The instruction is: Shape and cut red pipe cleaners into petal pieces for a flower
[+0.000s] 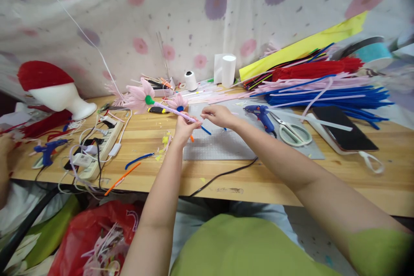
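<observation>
My left hand (185, 128) is closed around the lilac fuzzy stem (172, 110) of a pink pipe-cleaner flower (137, 96). Its green centre (149, 99) faces right, and the petals point away to the left. My right hand (218, 116) is beside the stem's lower end, thumb and fingers pinched together; what they hold is too small to make out. A second pink flower with a blue centre (180, 108) lies just behind my left hand. Beneath both hands is a grey cutting mat (223, 148) with a short blue piece of pipe cleaner (206, 130) on it.
A blue glue gun (262, 116), scissors (293, 133) and a phone (346, 127) lie to the right, before heaped pipe cleaners (326, 97). On the left are a power strip (108, 142), another glue gun (48, 151), a foam head (56, 95) and another person's arm (4, 164).
</observation>
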`<state>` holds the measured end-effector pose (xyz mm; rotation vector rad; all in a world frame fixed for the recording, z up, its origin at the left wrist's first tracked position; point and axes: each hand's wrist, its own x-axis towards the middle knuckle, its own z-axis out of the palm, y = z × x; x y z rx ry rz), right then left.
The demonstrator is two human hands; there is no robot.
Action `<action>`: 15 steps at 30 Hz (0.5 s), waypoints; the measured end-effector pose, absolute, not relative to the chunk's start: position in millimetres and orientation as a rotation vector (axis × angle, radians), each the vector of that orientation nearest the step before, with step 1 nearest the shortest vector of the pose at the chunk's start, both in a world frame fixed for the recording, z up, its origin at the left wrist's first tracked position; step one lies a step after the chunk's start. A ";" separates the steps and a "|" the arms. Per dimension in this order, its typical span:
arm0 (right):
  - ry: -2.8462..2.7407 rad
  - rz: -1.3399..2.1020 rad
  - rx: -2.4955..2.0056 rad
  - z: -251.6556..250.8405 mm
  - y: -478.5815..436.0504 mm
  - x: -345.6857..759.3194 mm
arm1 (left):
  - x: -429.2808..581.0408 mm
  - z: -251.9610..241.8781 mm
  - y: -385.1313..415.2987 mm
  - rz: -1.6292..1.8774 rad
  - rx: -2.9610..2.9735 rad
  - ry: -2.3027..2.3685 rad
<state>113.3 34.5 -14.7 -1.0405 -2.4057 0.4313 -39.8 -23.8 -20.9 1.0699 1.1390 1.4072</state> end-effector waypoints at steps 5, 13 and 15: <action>-2.460 0.346 -0.967 -14.6 39.3 117.5 | -42.7 -18.3 -23.0 1.408 1.052 1.229; -2.357 0.118 -1.042 -21.6 50.6 129.1 | -47.2 -23.3 -20.7 1.519 0.987 1.357; -2.258 0.129 -1.112 -28.6 47.0 135.5 | -49.1 -25.6 -21.3 1.588 0.945 1.400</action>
